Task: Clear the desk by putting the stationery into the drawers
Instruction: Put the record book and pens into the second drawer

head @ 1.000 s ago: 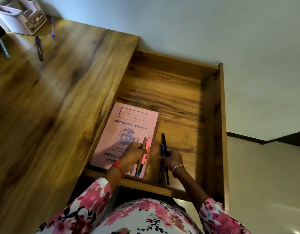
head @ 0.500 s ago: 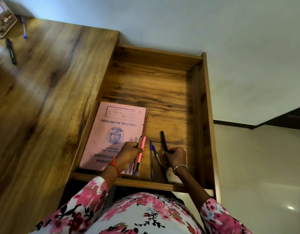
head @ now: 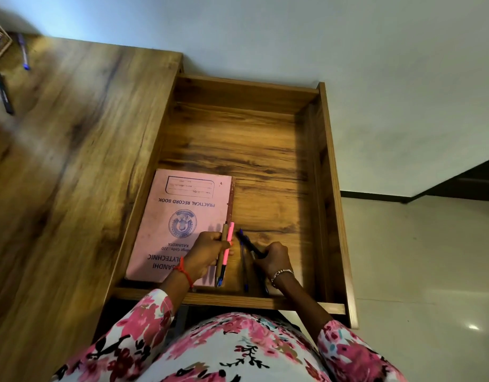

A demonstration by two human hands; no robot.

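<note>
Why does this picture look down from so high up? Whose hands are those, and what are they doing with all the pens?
There is no machine here. The camera sits on a person's head and looks down, so you see what they see: their flowery sleeves and two hands. Below is an open wooden drawer beside a desk. A pink record book lies in the drawer. The left hand grips a pink pen and a brown pen at the book's right edge. The right hand holds a black pen, and a blue pen lies on the drawer floor between the hands. Far off on the desk lie a bluish pen and a dark pen, not yet put away.
</note>
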